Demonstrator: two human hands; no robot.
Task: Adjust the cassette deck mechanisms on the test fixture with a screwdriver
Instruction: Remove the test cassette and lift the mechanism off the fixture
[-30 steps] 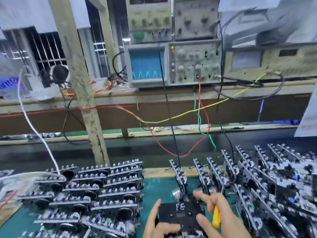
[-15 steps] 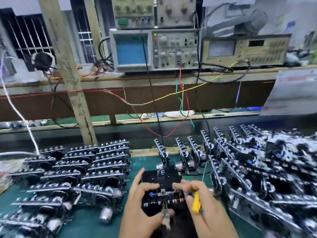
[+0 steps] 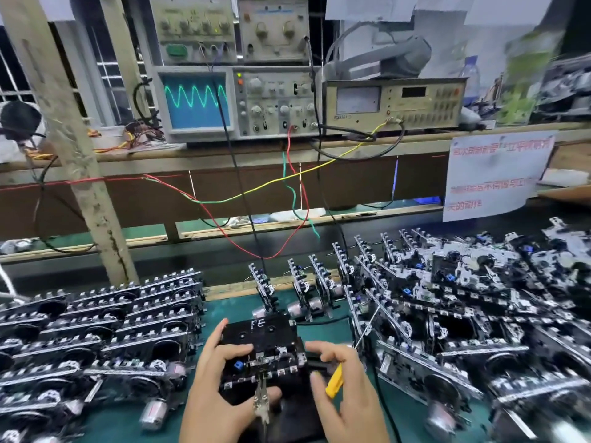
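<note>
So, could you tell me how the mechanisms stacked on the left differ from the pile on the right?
The left stack lies flat in tidy, overlapping rows, while the right pile is jumbled, with many units tilted or standing on edge. The left stack takes up less of the green mat than the right pile, which spreads wider and towards the back. Both appear to be the same kind of metal cassette deck mechanism, several with small silver motors.
</note>
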